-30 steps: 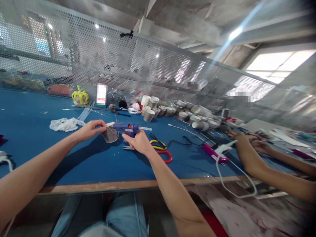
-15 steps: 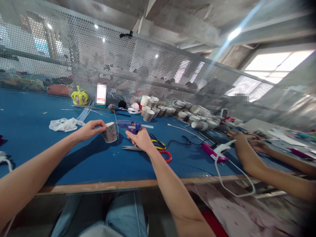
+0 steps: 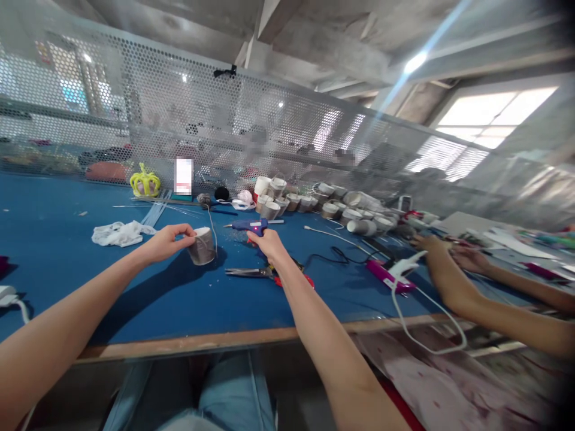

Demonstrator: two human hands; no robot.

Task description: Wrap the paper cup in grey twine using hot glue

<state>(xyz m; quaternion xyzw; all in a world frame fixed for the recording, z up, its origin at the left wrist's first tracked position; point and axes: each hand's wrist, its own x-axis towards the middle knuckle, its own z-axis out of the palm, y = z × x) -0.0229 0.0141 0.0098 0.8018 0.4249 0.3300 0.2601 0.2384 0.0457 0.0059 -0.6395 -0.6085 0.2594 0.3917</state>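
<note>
My left hand point(image 3: 173, 240) pinches the rim of a small grey cup point(image 3: 202, 250) wrapped in cord, just above the blue table. A strand of grey yarn runs from the cup back to a small yarn ball point(image 3: 204, 199). My right hand point(image 3: 266, 240) grips a blue hot glue gun point(image 3: 246, 225), its nozzle pointing left, apart from the cup and beyond it. A glue stick juts from the gun's rear. Below my right hand lie scissors point(image 3: 251, 272) with red handles, partly hidden by my forearm.
Several wrapped cups point(image 3: 359, 216) stand and lie along the back by a perforated metal screen point(image 3: 287, 131). White cloth point(image 3: 119, 233) lies at left, near a yellow woven piece point(image 3: 144, 181). At right, a co-worker's arm point(image 3: 453, 281) is beside a magenta-and-white device point(image 3: 390, 275) with a cable.
My right hand has drawn the glue gun away from the cup's rim, to the right and farther back. My left hand keeps its hold on the cup, now slightly lower.
</note>
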